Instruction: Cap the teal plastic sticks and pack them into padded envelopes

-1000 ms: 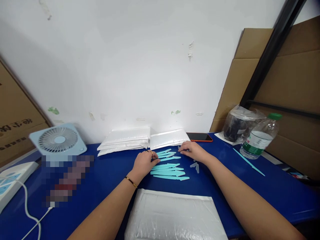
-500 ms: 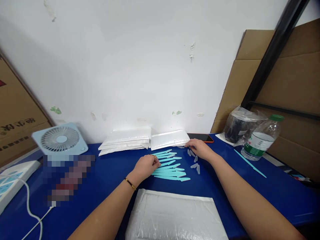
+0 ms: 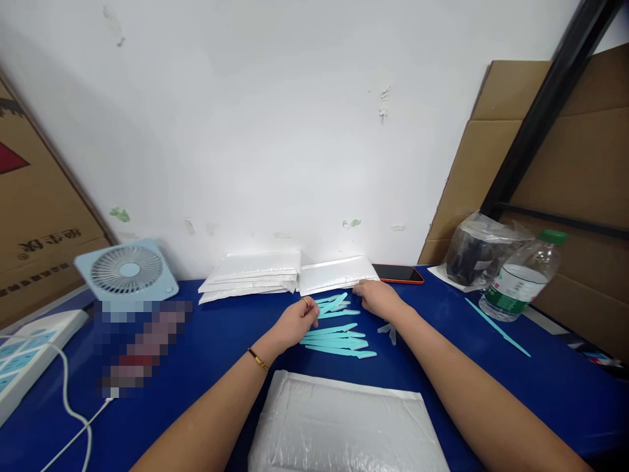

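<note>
My left hand (image 3: 297, 321) is closed in a pinch on a turquoise eyebrow razor (image 3: 337, 303), which lies aslant over others. Several more turquoise eyebrow razors (image 3: 339, 342) are fanned out on the blue tabletop (image 3: 236, 328), blade ends to the right. Just beyond their tips, my right hand (image 3: 378, 299) has its fingers together, near the front edge of a white padded mailer (image 3: 339, 274). Whatever those fingers hold is hidden. Small clear blade caps (image 3: 390, 333) lie beside my right wrist, partly covered by it.
A large padded mailer (image 3: 346, 423) lies closest to me. At the back are stacked mailers (image 3: 250, 272) and a phone (image 3: 400, 273). To the right are a lone turquoise razor (image 3: 498, 328), a water bottle (image 3: 515, 282) and a bagged cup (image 3: 469, 255). Left stand a fan (image 3: 128, 270) and power strip (image 3: 37, 347).
My left hand has moved slightly away from me, and one razor has swung up across the others. My right hand has shifted left toward the razor tips, covering some caps.
</note>
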`<action>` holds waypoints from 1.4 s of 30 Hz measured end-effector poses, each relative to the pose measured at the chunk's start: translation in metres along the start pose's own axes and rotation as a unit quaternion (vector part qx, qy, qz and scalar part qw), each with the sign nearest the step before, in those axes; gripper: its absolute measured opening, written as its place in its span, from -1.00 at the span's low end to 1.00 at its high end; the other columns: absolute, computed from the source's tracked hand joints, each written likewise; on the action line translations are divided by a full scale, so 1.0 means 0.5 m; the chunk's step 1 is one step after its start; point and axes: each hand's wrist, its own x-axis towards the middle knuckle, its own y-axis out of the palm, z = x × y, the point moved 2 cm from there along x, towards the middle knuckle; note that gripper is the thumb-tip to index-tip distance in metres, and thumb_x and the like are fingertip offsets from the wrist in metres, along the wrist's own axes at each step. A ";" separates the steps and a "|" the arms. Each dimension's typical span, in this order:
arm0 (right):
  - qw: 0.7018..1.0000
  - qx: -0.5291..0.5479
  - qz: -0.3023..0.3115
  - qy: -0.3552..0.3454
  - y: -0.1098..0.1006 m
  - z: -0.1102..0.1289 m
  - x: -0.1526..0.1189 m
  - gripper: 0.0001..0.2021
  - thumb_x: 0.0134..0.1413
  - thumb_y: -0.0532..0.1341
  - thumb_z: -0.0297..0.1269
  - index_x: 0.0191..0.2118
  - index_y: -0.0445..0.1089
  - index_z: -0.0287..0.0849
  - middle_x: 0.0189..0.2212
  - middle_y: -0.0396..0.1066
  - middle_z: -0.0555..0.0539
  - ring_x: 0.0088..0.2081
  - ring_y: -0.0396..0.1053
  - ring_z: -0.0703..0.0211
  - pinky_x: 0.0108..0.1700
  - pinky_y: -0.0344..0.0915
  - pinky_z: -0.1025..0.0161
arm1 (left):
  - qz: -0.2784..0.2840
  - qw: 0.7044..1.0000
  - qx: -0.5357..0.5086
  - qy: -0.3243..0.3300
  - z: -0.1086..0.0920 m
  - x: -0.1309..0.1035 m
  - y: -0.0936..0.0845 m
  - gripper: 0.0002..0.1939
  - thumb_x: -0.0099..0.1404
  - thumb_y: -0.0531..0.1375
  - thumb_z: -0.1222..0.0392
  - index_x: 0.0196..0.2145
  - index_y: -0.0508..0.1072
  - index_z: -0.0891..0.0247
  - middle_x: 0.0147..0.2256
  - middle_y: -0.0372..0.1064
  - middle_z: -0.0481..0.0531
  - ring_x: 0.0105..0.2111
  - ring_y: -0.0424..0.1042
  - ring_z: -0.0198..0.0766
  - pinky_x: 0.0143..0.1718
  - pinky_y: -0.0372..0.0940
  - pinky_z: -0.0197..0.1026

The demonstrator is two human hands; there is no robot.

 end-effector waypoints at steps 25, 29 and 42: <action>0.754 0.643 -0.137 0.022 -0.081 0.033 -0.052 -0.77 -0.10 0.28 -0.12 -0.40 0.41 -0.20 -0.55 0.39 -0.02 -0.48 0.31 0.26 -0.40 0.23 0.30 | 0.056 0.997 0.029 0.034 -0.040 -0.015 -0.013 -0.47 0.25 -0.08 -0.19 -0.28 0.48 0.28 -0.58 -0.06 -0.12 -0.58 -0.07 -0.40 -0.57 -0.09 -0.32; 0.743 0.650 -0.153 0.032 -0.082 0.030 -0.054 -0.77 -0.09 0.28 -0.13 -0.40 0.40 -0.21 -0.56 0.37 -0.02 -0.49 0.31 0.26 -0.40 0.24 0.30 | 0.051 0.997 0.034 0.037 -0.040 -0.015 -0.013 -0.48 0.26 -0.09 -0.17 -0.28 0.48 0.28 -0.59 -0.07 -0.13 -0.59 -0.08 -0.40 -0.57 -0.10 -0.32; 0.923 0.364 -0.125 0.016 -0.075 -0.046 -0.059 -0.76 0.00 0.18 -0.12 -0.29 0.48 -0.14 -0.33 0.44 -0.09 -0.32 0.36 0.13 -0.29 0.25 0.22 | -0.059 0.946 0.303 0.098 0.001 0.005 -0.017 -0.62 0.33 -0.09 0.05 -0.25 0.45 0.27 -0.31 0.30 0.08 -0.26 0.28 -0.21 -0.21 0.16 -0.23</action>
